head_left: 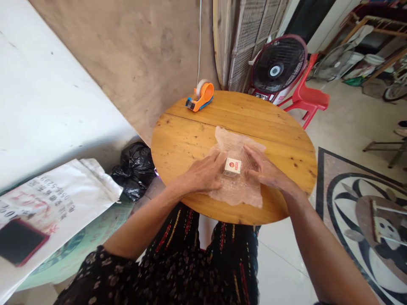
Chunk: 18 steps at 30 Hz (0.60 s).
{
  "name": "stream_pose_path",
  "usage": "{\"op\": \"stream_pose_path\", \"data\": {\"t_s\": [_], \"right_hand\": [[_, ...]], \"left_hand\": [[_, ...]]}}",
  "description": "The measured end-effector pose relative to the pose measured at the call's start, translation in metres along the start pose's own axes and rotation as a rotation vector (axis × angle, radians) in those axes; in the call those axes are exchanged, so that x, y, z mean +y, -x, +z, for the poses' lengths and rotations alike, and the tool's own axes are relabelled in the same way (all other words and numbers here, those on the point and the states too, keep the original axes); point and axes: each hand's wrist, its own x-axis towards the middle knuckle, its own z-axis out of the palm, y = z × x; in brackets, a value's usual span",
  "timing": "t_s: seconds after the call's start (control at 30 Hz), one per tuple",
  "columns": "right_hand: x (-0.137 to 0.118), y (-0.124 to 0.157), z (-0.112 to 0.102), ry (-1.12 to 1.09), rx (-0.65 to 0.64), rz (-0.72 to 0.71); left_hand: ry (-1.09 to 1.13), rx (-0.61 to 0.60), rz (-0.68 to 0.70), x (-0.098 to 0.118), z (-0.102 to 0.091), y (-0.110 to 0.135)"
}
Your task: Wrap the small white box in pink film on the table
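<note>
A small white box (233, 165) with a red and orange print sits on a crumpled sheet of bubble wrap (238, 192), roughly at its middle. The sheet lies spread on the round wooden table (187, 140). To the left of the box, my left hand (208, 171) rests over the wrap's left edge, fingers stretched out and close to the box. On the other side, my right hand (263, 169) lies over the right part of the wrap, fingers apart. Neither hand grips the box.
An orange tape dispenser (203, 96) stands at the table's far left edge. Behind the table are a fan (276, 65) and a red chair (308, 95). At left are a black plastic bag (135, 169), a white sack (63, 199) and a dark phone-like object (22, 241).
</note>
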Motion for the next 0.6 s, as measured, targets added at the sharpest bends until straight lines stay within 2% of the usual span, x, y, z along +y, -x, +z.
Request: {"op": "stream_pose_path", "data": {"t_s": [0.1, 0.23, 0.4, 0.6], "right_hand": [[0.008, -0.001, 0.0, 0.094, 0.002, 0.069], [0.002, -0.001, 0.0, 0.243, -0.013, 0.133], [-0.007, -0.003, 0.004, 0.433, 0.034, 0.135], [0.003, -0.006, 0.009, 0.511, 0.113, 0.16]], "left_hand": [[-0.021, -0.025, -0.013, -0.005, -0.001, -0.007], [-0.086, -0.08, -0.063, -0.009, 0.0, -0.015], [-0.125, -0.125, -0.075, -0.011, -0.001, -0.02], [-0.136, -0.12, -0.024, -0.017, -0.009, -0.033]]}}
